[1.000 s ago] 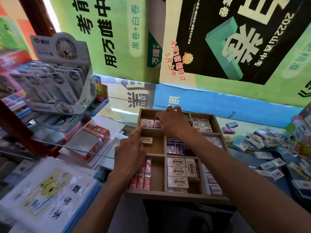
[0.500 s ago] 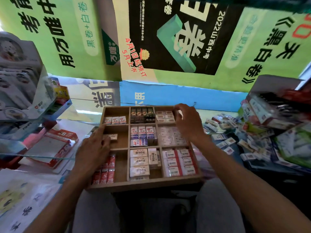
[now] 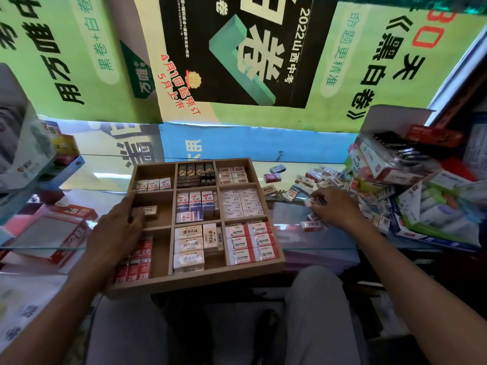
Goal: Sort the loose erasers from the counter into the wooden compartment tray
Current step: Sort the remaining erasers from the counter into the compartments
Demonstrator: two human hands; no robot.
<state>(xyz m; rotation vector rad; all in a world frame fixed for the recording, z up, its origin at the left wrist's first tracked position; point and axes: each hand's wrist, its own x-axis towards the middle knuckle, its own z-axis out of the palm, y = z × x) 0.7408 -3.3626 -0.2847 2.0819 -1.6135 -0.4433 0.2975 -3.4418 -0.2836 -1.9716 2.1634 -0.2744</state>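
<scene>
Tray: a wooden compartment tray [image 3: 200, 279] is set on the glass counter [image 3: 316, 238], directly in front of the person; 9 compartments are laid out in 3 columns of 3.
Left column: 3 small white erasers are stood in the far compartment; 1 pale eraser [image 3: 149, 209] is laid alone in the middle one; red and white 2B erasers [image 3: 137, 270] are packed in the near one, partly hidden by the left hand.
Middle column: dark erasers are lined up at the far end, blue and white ones in the centre, cream ones with dark lettering nearest.
Right column: white erasers are stacked in the 2 farther compartments; 6 white and red 2B erasers are fitted into the near one.
Left hand: the left hand [image 3: 116, 233] is rested over the tray's left edge, fingers loosely bent across the middle-left compartment, the fingertips close to the single pale eraser; contact with it cannot be told.
Right hand: the right hand [image 3: 334, 206] is lowered onto the counter to the right of the tray, and a small white eraser [image 3: 315, 202] is pinched at its fingertips.
Loose erasers: a scattered pile of loose erasers [image 3: 311, 180] is spread on the glass between the tray and the boxes at the right; 1 more [image 3: 312, 224] is lying just beside the right wrist.
Surroundings: opened stationery boxes [image 3: 395, 159] are heaped at the far right; a 2B carton [image 3: 66, 230] is seen under the glass at the left; printed posters [image 3: 237, 54] are hung behind the counter.
</scene>
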